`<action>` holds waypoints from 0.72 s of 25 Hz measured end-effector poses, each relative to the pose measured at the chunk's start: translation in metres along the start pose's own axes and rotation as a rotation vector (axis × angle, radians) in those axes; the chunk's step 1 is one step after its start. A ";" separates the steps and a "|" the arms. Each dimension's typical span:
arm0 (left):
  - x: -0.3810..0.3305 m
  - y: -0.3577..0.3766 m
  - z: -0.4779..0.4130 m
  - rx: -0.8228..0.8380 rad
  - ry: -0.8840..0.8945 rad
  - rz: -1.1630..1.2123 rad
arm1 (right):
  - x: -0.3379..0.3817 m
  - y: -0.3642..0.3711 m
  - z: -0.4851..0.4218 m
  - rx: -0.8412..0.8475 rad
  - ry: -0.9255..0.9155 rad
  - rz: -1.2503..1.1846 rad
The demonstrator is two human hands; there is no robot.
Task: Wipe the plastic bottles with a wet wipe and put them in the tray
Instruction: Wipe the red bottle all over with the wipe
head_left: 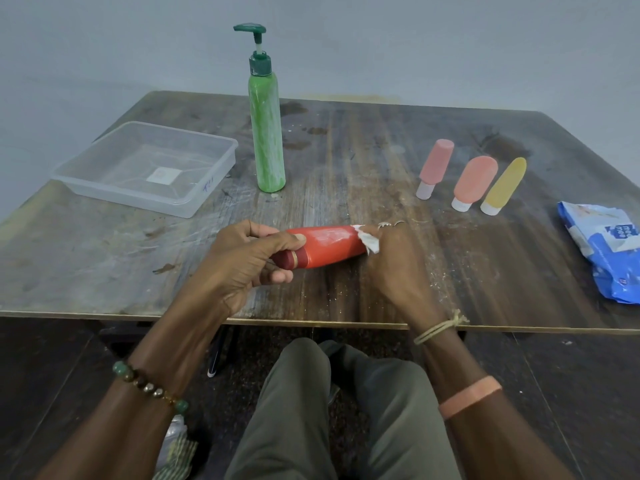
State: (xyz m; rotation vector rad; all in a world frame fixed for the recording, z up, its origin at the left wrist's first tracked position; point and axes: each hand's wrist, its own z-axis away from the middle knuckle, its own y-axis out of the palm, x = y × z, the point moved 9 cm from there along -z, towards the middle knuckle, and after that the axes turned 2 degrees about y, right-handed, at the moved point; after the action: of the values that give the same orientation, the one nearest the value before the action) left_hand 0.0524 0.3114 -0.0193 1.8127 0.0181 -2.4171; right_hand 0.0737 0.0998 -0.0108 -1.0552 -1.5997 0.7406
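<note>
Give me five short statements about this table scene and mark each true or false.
1. The tray holds no bottles. True.
2. The left hand grips the red bottle at its cap end. True.
3. The pump bottle lies on its side. False: it stands upright.
4. The left hand holds the wipe. False: the right hand holds it against the red bottle.
5. The wipes pack lies right of the yellow bottle. True.

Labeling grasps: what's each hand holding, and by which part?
Left hand grips the red bottle at its cap end; right hand holds a wet wipe against the bottle's other end.
</note>
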 end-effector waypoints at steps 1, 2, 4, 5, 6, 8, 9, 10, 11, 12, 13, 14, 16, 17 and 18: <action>-0.001 -0.001 0.000 0.001 0.003 -0.012 | 0.002 0.000 -0.002 0.022 -0.010 -0.014; -0.003 -0.002 -0.001 0.002 0.004 -0.023 | 0.004 0.001 -0.005 0.035 -0.028 -0.048; -0.007 -0.002 -0.001 0.001 0.013 -0.036 | 0.008 0.000 -0.014 0.030 -0.060 -0.110; -0.008 -0.002 -0.001 0.000 0.021 -0.048 | 0.008 0.001 -0.018 0.047 -0.065 -0.096; -0.009 -0.003 -0.001 0.000 0.031 -0.064 | 0.009 0.001 -0.020 0.061 -0.083 -0.060; -0.010 -0.004 0.000 0.004 0.051 -0.089 | 0.014 0.001 -0.019 0.093 -0.134 -0.037; -0.011 -0.005 0.001 0.006 0.061 -0.099 | 0.015 -0.001 -0.018 0.096 -0.134 -0.089; -0.012 -0.005 0.002 0.008 0.070 -0.111 | 0.014 -0.003 -0.017 0.091 -0.120 -0.141; -0.012 -0.004 0.003 0.012 0.078 -0.128 | 0.012 -0.007 -0.015 0.068 -0.113 -0.174; -0.013 -0.003 0.004 0.021 0.085 -0.145 | 0.013 -0.008 -0.013 0.046 -0.115 -0.187; -0.014 -0.003 0.005 0.030 0.094 -0.159 | 0.016 -0.009 -0.011 0.039 -0.138 -0.183; -0.015 -0.003 0.006 0.037 0.101 -0.171 | 0.020 -0.009 -0.010 0.036 -0.155 -0.192; -0.018 -0.003 0.006 0.052 0.120 -0.199 | 0.022 -0.012 -0.011 0.043 -0.140 -0.243; -0.019 -0.002 0.006 0.060 0.132 -0.215 | 0.020 -0.012 -0.012 0.047 -0.135 -0.247; -0.021 -0.002 0.006 0.064 0.146 -0.229 | 0.022 -0.013 -0.011 0.048 -0.144 -0.236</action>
State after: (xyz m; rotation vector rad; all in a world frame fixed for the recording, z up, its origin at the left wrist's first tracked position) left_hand 0.0517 0.3151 0.0021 2.1196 0.1727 -2.4501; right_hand 0.0789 0.1138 0.0127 -0.7760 -1.7842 0.7036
